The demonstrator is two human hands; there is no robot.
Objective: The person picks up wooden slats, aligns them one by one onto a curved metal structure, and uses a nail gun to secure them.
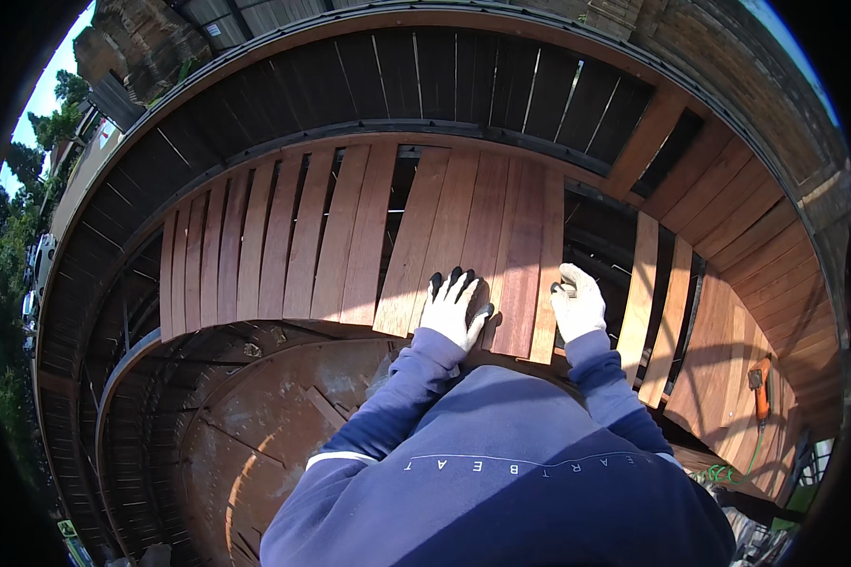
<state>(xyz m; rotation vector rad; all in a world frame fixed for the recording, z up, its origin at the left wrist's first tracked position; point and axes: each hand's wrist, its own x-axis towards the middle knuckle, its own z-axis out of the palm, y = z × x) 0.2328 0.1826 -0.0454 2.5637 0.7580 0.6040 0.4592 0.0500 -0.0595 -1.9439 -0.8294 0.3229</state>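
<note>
My left hand (452, 308), in a pale glove with dark fingertips, lies flat with its fingers spread on a reddish-brown wooden board (479, 203). My right hand (579, 302), gloved the same way, is closed at the right edge of a two-toned plank (546, 326). Its fingers are bent together and the dark thumb tip lies near that edge; what they hold, if anything, is hidden. Between my hands runs a redder board (517, 293). These middle boards lie side by side in a curved row.
Left of them, spaced planks (255, 241) show dark gaps. Right of my right hand, an open gap and two loose-set planks (639, 283) cross the frame. An orange power tool (760, 389) with a green cord rests on the boards at right. A rusty, curved lower floor (284, 406) lies below left.
</note>
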